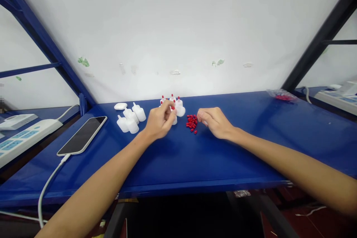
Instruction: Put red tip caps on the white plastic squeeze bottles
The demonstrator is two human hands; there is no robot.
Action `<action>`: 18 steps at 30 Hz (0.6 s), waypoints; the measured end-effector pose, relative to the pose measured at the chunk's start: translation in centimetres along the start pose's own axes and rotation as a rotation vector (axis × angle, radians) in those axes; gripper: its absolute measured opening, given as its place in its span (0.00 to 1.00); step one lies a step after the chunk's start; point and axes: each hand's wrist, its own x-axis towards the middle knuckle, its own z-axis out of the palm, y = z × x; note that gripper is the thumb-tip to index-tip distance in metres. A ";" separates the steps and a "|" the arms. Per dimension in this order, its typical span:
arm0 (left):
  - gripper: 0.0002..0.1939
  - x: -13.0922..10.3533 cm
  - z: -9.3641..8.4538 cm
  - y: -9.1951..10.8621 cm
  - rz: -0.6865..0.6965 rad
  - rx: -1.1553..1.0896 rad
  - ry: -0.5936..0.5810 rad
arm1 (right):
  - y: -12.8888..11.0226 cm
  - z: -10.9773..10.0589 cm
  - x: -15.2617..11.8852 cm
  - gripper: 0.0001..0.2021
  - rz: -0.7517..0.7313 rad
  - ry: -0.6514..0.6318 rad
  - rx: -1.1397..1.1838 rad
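My left hand [161, 121] is closed, its thumb and forefinger pinched at the red tip of a small white squeeze bottle [175, 121] whose body shows partly below the fingers. Right behind it stand several more white bottles with red caps [180, 108], partly hidden by the hand. To the right of these, a loose pile of small red caps [192, 122] lies on the blue table. Beside that pile my right hand [213, 121] is curled shut, fingertips tucked in; whatever they hold is hidden. Several uncapped white bottles [131, 121] lie or stand left of my left hand.
A phone [83, 135] with a white charging cable [52, 178] lies on the left of the blue table [251, 148]. Power strips [23, 137] sit beyond the left frame post. A clear bag with red pieces [284, 96] rests at the back right, near the wall.
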 end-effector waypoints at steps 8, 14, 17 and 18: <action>0.08 0.7 -1.2 -1.8 -0.158 0.341 -0.227 | 0.7 -0.4 0.3 0.23 0.026 0.027 -0.062; 0.10 0.8 -0.8 -1.6 -0.174 0.334 -0.241 | 0.7 -0.3 0.4 0.21 0.057 0.020 -0.094; 0.13 0.7 -0.9 -1.8 -0.178 0.348 -0.244 | 0.8 -0.4 0.4 0.20 0.071 0.023 -0.101; 0.14 0.7 -0.9 -1.8 -0.173 0.349 -0.228 | 0.8 -0.4 0.5 0.20 0.076 0.026 -0.097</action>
